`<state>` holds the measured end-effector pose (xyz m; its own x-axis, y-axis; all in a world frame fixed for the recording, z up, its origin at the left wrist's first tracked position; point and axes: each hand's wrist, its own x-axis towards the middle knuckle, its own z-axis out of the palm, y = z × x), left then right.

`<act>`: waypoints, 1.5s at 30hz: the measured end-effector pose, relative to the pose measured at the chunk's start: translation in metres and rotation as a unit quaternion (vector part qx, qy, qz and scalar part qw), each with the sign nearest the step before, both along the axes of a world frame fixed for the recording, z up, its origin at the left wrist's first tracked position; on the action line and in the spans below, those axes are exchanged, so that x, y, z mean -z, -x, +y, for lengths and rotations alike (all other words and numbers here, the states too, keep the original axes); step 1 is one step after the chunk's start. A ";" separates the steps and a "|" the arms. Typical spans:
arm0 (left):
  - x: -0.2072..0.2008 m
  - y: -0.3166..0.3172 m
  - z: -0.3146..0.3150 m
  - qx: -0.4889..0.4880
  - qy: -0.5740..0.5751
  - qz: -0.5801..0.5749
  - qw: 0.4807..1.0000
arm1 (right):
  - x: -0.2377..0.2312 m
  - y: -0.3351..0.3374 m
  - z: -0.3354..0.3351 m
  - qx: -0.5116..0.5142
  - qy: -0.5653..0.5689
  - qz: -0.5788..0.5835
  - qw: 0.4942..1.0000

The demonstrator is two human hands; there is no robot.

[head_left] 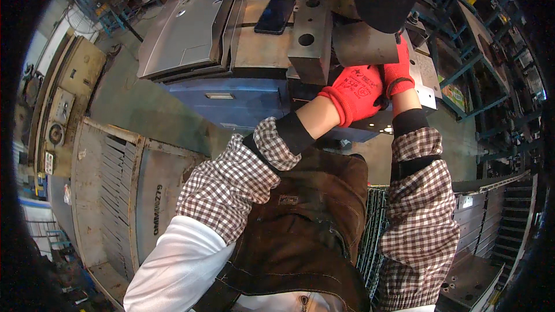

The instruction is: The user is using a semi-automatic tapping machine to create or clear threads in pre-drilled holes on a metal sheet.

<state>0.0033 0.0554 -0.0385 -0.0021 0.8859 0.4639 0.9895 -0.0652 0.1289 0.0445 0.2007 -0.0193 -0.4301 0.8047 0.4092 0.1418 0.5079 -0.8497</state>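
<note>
A curved grey metal sheet [365, 45] lies beneath a dark rounded machine part [386, 0] at the upper right of the head view. Both my hands wear red gloves and meet at the sheet's near right side. My left hand [359, 89] is closed at its near edge, the fingertips hidden under the metal. My right hand [399, 69] is closed round the right edge, its fingers partly hidden by the sheet and the dark part. Just left of the sheet stands a thick steel block [310, 46] with round holes.
A black phone [276, 15] lies on the bench top, beside a large flat metal panel [188, 29]. Below is a blue cabinet [231, 101]. A rusty metal bin [107, 179] stands at lower left. Blue racks [471, 63] line the right; a wire mesh [374, 214] is by my right arm.
</note>
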 end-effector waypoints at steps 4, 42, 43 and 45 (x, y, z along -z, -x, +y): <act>-0.001 -0.001 0.001 0.001 0.004 -0.012 1.000 | 0.004 0.001 0.004 0.005 -0.007 0.009 1.000; 0.000 -0.003 -0.007 -0.016 0.042 -0.021 0.999 | -0.179 -0.045 -0.114 -0.049 -0.545 0.119 0.828; 0.001 -0.001 -0.007 -0.020 0.030 -0.006 0.999 | -0.179 -0.041 -0.118 -0.061 -0.523 0.135 0.839; 0.003 -0.001 -0.007 -0.021 0.015 0.013 1.000 | -0.181 -0.037 -0.122 -0.077 -0.487 0.159 0.855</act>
<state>0.0044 0.0484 -0.0411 -0.0278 0.8986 0.4379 0.9942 -0.0206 0.1053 0.0818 0.0789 0.1614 -0.2426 -0.0421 0.9692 -0.1510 0.9885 0.0051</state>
